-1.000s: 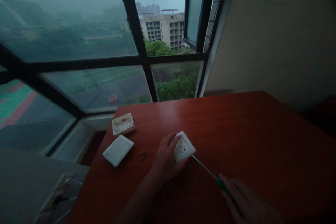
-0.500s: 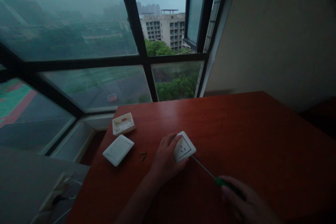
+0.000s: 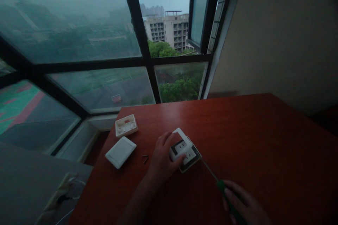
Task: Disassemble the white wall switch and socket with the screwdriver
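A white cover frame [image 3: 182,134] is tilted up off the wall socket [image 3: 192,155], whose slotted face and dark surround now show. My left hand [image 3: 165,154] grips the cover frame, its thumb reaching across the front near the socket. My right hand [image 3: 241,198] is closed round the green handle of a screwdriver [image 3: 221,185]. The thin shaft runs up and left, its tip at the socket's right corner. Left of my left hand, two small screws [image 3: 145,159] lie on the table.
On the red-brown table [image 3: 237,140], a white switch plate [image 3: 120,152] lies at the left edge, with an open white mounting box [image 3: 126,126] behind it. Windows [image 3: 100,84] rise beyond the table. A power strip with cables [image 3: 59,197] is at lower left.
The cover frame has come loose from the socket and moved up and left in my left hand, exposing the surround. The screwdriver tip has shifted slightly right with the socket's corner.
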